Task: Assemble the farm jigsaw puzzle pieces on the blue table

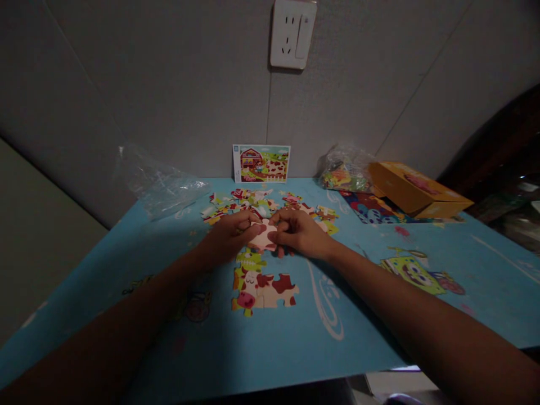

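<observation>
Between my two hands is a puzzle piece (262, 236), pale pink with brownish-red patches, held above the table. My left hand (232, 233) pinches its left side, and my right hand (299, 232) grips its right side with closed fingers. Just below lies a joined section of puzzle (264, 289) with a cow's face, a pink muzzle and green and yellow edges. Behind my hands spreads a pile of loose puzzle pieces (240, 199), partly hidden by my fingers.
A farm picture card (262, 164) leans against the wall. Clear plastic (164, 188) lies at the back left. At the back right sit a bag of pieces (343, 173) and an orange box (417, 185) on a colourful sheet (367, 208). The blue tablecloth (363, 343) has cartoon prints.
</observation>
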